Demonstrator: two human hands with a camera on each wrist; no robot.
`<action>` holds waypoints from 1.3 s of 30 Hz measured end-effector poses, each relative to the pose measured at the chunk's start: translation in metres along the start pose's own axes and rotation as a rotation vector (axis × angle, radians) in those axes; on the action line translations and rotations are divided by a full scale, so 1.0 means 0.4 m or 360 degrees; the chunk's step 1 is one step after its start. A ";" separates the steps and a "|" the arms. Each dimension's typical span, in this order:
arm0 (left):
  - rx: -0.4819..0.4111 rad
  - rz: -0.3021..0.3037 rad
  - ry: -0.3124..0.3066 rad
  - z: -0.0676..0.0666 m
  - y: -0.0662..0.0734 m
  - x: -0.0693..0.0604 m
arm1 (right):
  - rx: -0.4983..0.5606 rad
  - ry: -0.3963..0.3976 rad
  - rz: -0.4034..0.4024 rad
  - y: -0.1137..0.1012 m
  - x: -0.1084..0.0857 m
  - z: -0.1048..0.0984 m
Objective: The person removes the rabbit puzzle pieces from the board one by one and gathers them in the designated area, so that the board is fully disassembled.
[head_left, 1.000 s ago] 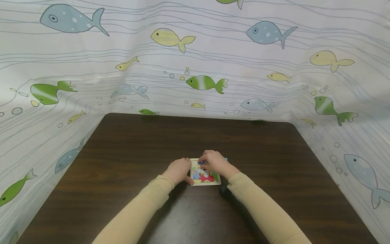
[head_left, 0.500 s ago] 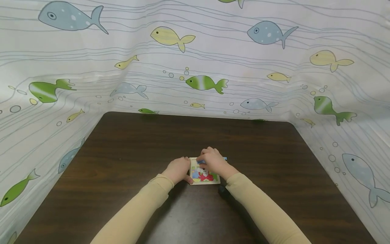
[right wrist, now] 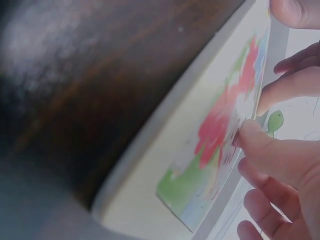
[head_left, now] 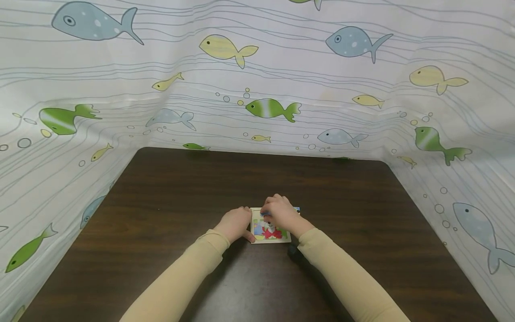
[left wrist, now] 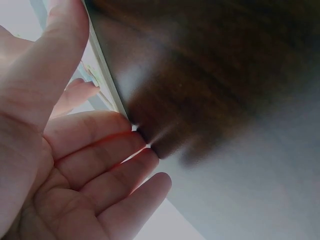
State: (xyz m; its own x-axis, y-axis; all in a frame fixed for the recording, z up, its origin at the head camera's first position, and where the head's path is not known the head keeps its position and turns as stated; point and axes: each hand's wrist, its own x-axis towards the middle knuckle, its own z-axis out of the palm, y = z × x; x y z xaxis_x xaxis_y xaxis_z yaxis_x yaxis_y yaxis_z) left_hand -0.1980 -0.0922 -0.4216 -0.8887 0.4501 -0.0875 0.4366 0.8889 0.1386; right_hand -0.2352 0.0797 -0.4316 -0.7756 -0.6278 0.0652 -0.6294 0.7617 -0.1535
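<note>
A small jigsaw puzzle board (head_left: pixel 271 242) with a pale frame lies on the dark wooden table (head_left: pixel 193 188). Its picture (right wrist: pixel 215 120) shows red, green and blue areas. My left hand (head_left: pixel 234 225) holds the board's left side, thumb at the near corner and fingers at the far one. In the left wrist view its fingertips (left wrist: pixel 150 155) rest by the frame's edge. My right hand (head_left: pixel 283 212) is over the upper part of the board and pinches a blue puzzle piece (head_left: pixel 264 213), mostly hidden by the fingers. The right thumb (right wrist: pixel 262 150) reaches the picture in the right wrist view.
Another blue patch (head_left: pixel 297 209) shows at the board's far right corner, partly behind the right hand. A dark rounded object (head_left: pixel 295 252) sits under the right wrist. A white curtain with fish (head_left: pixel 273 80) surrounds the table's far and side edges.
The right hand shifts only very slightly over the top of the board, still pinching the blue piece. The left hand stays at the board's left side.
</note>
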 end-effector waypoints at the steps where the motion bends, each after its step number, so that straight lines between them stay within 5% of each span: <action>1: 0.0002 0.0000 0.0003 0.000 0.000 0.000 | 0.0013 -0.0004 0.0011 0.000 0.000 0.001; 20: -0.0021 -0.0001 0.0012 -0.005 0.000 -0.002 | 0.0383 -0.0073 0.0192 0.014 -0.013 0.000; 39: 0.0025 -0.0027 -0.0034 -0.004 0.000 -0.002 | 0.0555 -0.0087 0.0249 0.026 -0.013 0.009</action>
State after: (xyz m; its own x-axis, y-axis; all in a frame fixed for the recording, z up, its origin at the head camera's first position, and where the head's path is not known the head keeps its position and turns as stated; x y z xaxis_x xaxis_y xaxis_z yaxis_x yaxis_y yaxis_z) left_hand -0.1975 -0.0926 -0.4199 -0.8930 0.4363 -0.1106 0.4236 0.8977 0.1214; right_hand -0.2375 0.0903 -0.4370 -0.8515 -0.5231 -0.0368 -0.4427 0.7547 -0.4842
